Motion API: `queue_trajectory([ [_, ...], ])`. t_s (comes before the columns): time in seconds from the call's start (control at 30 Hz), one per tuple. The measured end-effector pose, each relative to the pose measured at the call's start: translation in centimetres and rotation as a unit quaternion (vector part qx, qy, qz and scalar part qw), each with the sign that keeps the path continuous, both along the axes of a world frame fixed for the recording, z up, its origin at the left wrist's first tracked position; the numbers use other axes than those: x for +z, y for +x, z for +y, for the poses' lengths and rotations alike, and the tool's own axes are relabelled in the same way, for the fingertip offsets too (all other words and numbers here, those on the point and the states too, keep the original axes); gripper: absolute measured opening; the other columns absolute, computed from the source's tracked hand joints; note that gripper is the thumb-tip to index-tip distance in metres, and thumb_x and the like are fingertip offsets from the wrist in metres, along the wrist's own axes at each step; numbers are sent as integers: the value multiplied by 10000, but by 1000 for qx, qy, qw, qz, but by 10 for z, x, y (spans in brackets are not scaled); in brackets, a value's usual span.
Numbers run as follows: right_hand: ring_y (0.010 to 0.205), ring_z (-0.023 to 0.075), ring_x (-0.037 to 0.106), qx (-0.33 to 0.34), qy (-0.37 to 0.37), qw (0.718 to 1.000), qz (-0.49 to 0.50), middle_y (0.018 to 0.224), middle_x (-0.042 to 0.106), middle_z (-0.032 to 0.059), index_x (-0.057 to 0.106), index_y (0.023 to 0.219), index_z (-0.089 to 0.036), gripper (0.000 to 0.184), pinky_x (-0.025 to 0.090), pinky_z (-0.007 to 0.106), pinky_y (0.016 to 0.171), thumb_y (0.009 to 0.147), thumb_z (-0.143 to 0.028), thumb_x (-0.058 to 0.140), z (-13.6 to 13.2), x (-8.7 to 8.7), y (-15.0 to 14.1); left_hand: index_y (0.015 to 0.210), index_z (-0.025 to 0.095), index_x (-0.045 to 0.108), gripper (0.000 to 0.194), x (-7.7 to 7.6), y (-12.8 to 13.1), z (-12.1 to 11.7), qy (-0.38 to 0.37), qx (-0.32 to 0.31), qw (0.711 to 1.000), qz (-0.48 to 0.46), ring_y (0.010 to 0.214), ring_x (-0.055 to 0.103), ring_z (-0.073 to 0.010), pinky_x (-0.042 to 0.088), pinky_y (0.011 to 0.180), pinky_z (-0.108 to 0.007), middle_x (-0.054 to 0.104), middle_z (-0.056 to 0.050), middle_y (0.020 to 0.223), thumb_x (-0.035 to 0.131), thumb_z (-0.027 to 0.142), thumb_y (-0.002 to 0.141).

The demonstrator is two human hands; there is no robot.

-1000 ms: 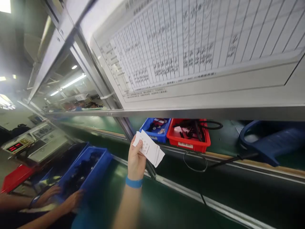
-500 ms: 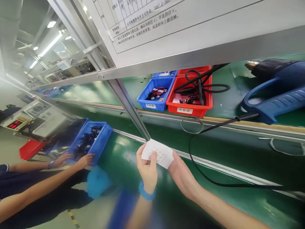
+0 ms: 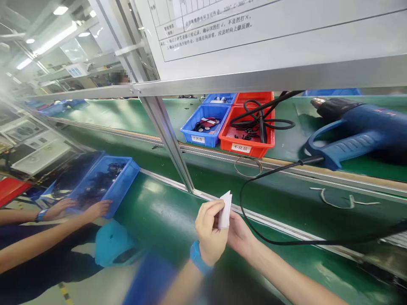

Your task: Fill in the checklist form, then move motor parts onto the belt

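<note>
A small white sheet is turned edge-on between both of my hands, low in the middle of the view above the green bench. My left hand, with a blue wristband, is closed on the sheet's left side, fingers pinching its top. My right hand is closed behind it, gripping the sheet from the right. A black cable loops just right of my hands.
A blue heat gun lies at right. A blue bin and a red bin with cables stand on the far belt. At left, another person's hands rest at a blue parts bin. A metal post rises ahead.
My hands have come lower and both hold the sheet, which was flat towards me and is turned edge-on. A second ago only my left hand held it up.
</note>
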State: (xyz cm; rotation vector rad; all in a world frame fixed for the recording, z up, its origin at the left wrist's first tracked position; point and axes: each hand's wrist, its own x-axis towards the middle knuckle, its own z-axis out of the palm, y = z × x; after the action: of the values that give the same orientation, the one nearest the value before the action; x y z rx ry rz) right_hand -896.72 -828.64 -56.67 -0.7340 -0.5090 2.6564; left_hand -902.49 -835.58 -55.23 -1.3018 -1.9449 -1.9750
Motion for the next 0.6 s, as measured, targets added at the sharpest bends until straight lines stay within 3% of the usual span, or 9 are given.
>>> queue_trajectory([
  [0.1, 673, 139, 627, 0, -39, 999, -14, 647, 637, -12, 645, 697, -187, 165, 551, 232, 666, 699, -276, 783, 4, -1, 2, 1080, 257, 681, 430, -2, 1, 2, 20, -7, 999, 35, 930, 675, -210, 569, 773, -339, 714, -61, 1013, 614, -39, 775],
  [0.23, 736, 159, 646, -8, 1, 1000, -27, 671, 636, 5, 636, 688, -190, 220, 559, 241, 699, 718, -356, 777, 4, -1, 2, 1085, 259, 672, 440, -8, 2, 2, 32, -13, 998, 51, 924, 677, -215, 579, 794, -371, 719, -70, 996, 589, -46, 779],
  [0.3, 850, 198, 665, -24, 92, 994, -57, 768, 669, 30, 672, 794, -194, 276, 565, 290, 791, 756, -457, 748, 4, -4, 3, 1037, 266, 678, 356, -9, 1, 3, 41, 6, 999, 21, 900, 687, -218, 591, 783, -379, 724, -67, 957, 591, 4, 813],
  [0.37, 1007, 244, 652, -68, 212, 970, -98, 929, 700, 57, 692, 967, -218, 374, 546, 355, 899, 773, -537, 716, 5, -9, 5, 973, 285, 690, 238, -9, -1, 5, 31, 22, 998, -55, 868, 704, -229, 612, 758, -383, 723, -64, 912, 601, 103, 849],
  [0.43, 1146, 290, 601, -101, 276, 948, -119, 1078, 697, 81, 681, 1088, -245, 475, 509, 416, 981, 724, -542, 753, 11, -16, 6, 951, 319, 706, 157, -9, -7, 11, 14, 17, 992, -125, 830, 722, -260, 634, 716, -387, 723, -68, 888, 634, 225, 847],
  [0.5, 1121, 340, 616, -112, 350, 917, -155, 1032, 713, 85, 708, 1029, -275, 473, 520, 461, 964, 655, -557, 775, 21, -24, 4, 971, 388, 713, 186, -9, -13, 18, 0, -4, 988, -155, 785, 732, -299, 644, 673, -394, 730, -51, 873, 688, 321, 799],
  [0.6, 926, 388, 679, -90, 415, 887, -181, 788, 707, 64, 729, 814, -332, 286, 567, 503, 833, 608, -529, 759, 37, -29, -2, 988, 546, 669, 342, -11, -21, 31, -30, -30, 982, -182, 767, 739, -344, 629, 643, -401, 737, 23, 827, 758, 386, 699],
])
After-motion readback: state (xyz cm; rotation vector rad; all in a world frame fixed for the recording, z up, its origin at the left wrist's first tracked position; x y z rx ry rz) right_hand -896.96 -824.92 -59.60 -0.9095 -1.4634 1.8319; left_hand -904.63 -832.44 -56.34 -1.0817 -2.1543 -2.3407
